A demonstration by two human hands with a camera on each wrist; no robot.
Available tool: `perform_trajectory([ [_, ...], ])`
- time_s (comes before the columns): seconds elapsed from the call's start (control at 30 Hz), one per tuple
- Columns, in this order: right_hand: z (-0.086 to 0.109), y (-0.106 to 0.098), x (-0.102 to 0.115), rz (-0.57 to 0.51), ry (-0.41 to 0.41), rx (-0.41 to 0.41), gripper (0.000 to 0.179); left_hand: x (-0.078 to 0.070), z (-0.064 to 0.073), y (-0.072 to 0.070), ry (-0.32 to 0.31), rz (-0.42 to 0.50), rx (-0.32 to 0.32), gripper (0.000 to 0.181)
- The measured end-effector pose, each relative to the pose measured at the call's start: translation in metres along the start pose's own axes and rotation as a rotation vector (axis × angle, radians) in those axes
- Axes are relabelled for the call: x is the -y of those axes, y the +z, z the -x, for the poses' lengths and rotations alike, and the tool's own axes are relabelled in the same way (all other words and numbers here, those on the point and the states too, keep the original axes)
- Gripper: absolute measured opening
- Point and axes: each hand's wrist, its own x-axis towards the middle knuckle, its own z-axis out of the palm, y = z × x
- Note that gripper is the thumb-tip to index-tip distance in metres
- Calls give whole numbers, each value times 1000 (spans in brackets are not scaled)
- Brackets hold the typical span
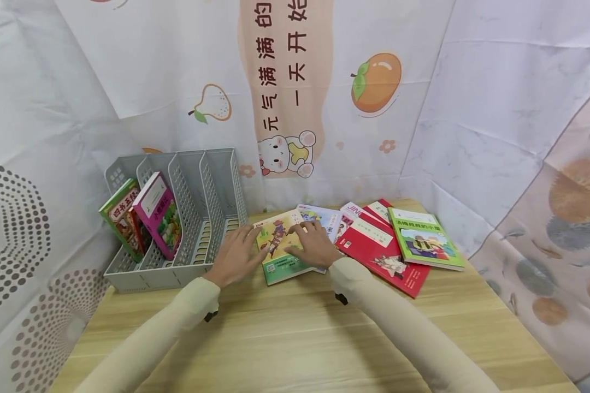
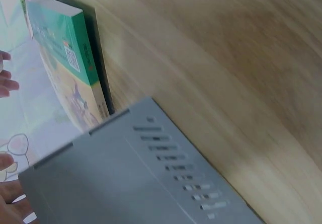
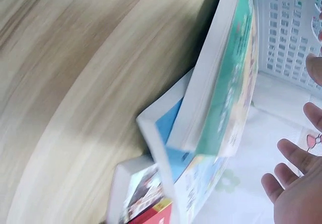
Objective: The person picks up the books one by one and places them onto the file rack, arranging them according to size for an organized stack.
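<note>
Out sweeps the wooden counter (image 1: pixel 285 338) in front of the grey rack (image 1: pixel 152 279), its right edge slanting off well right of it! Just right of the rack lies the yellow-and-green book (image 1: pixel 281 254), between left hand (image 1: pixel 236 254) and right hand (image 1: pixel 316 244), fingers loosely spread, gripping nothing. Far right of the rack, the lime book (image 1: pixel 425 237) reads 汤姆叔叔的小屋; inside it, the red-and-green book (image 1: pixel 123 214) says 四书五经. Smallest: the yellow-and-green cover's QR code (image 1: pixel 271 268).

The book (image 1: pixel 279 251) is shut and lies face up, its top pointing between 11 and 12 o'clock. It is thick, with white pages. The front is mostly yellow, with a cartoon in the middle and green at 6 o'clock. Its 3 o'clock side lies over a blue book (image 1: pixel 330 217).
</note>
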Motion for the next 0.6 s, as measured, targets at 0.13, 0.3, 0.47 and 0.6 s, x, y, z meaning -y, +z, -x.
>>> perform_trajectory([
  [0.13, 5, -3, -11, 3, 40, -1, 52, -7, -2, 5, -5, 4, 14, 68],
  [0.3, 12, -7, -25, 3, 47, -17, 53, -15, -5, 12, -5, -4, 40, 68],
  [0.47, 19, -11, -41, -14, 100, -15, 54, -25, -10, 19, 36, 0, 23, 65],
  [0.6, 25, -17, -50, -28, 141, -1, 56, -36, -15, 25, 65, 9, 28, 63],
])
